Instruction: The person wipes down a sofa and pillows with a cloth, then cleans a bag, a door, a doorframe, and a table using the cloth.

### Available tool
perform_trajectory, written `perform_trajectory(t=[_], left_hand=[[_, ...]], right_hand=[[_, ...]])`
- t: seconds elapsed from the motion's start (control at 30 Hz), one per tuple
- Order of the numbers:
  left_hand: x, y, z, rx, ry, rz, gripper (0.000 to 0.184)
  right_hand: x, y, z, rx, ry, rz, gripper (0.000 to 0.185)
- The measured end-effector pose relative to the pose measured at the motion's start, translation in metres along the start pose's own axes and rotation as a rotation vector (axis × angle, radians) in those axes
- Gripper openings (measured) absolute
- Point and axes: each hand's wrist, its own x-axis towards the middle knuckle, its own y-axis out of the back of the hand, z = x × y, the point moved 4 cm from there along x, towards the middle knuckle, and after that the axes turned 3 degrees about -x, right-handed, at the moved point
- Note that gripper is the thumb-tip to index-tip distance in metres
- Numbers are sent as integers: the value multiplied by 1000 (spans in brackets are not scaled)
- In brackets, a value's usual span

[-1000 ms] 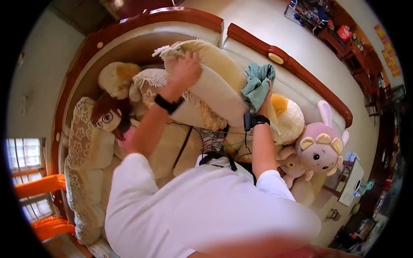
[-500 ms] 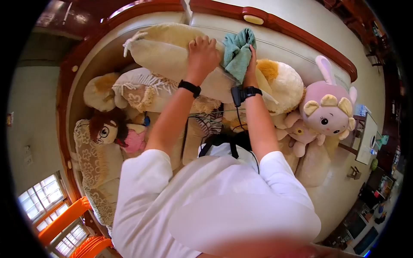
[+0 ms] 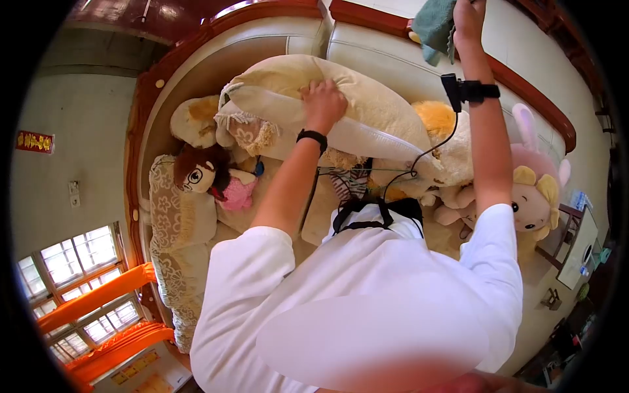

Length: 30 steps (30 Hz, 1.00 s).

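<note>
My left hand [image 3: 325, 103] rests on the long beige cushion [image 3: 386, 108], fingers bent and pressed against its fabric. The cushion lies along the sofa backrest, with tassels at its left end. My right hand [image 3: 469, 23] is raised at the top right, above the sofa's wooden top rail, closed on a green cloth [image 3: 434, 29] that hangs down to its left. A black device with a cable is strapped to my right wrist, and a black band circles my left wrist.
A doll with glasses [image 3: 208, 177] lies at the left beside a lace-covered armrest [image 3: 173, 216]. Plush toys sit at both ends of the cushion, including a pink rabbit-eared one [image 3: 532, 196]. A small table [image 3: 580, 252] stands at the far right.
My right hand has lifted the green cloth up and right, away from the cushion to the wooden rail. My left hand stays on the cushion, which now lies lower and spreads wider.
</note>
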Motion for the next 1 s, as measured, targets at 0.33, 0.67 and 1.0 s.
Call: perform_trajectory(t=[0.33, 0.67, 1.0], left_hand=[[-31, -12, -13, 58, 55, 333, 7], [-22, -47, -28, 63, 147, 244, 11], [-27, -65, -39, 106, 190, 242, 14]], right_hand=[[100, 40, 200, -1337, -128, -278, 65], [71, -50, 271, -1654, 58, -708, 55], [78, -51, 279, -1549, 294, -577, 57]])
